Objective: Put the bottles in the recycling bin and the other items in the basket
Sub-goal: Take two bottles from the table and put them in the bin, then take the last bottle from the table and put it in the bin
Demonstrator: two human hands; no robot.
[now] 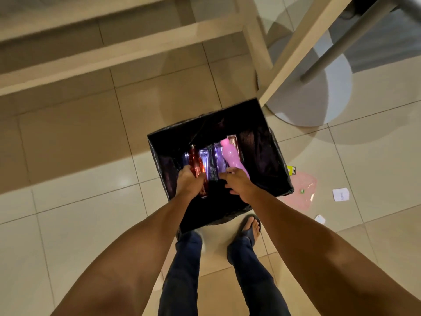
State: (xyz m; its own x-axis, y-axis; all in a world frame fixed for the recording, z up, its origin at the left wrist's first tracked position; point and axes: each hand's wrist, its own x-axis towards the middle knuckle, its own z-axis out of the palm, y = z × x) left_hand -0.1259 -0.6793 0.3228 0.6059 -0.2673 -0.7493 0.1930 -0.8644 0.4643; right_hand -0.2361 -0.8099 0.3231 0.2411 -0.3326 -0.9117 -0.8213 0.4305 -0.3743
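At frame centre the left hand (187, 182) grips a red bottle (197, 168); the right hand (238, 183) holds a pink bottle (232, 157), both over the black-lined recycling bin (262, 156) containing clear bottles (210, 161). A pink bag (301, 195) and paper scraps (340, 194) litter the floor lower right.

Warm, dim indoor light. Soft glare spots shine on the floor tiles (124, 182). The edges bend and blur, and the bin (262, 156) interior stays dark.
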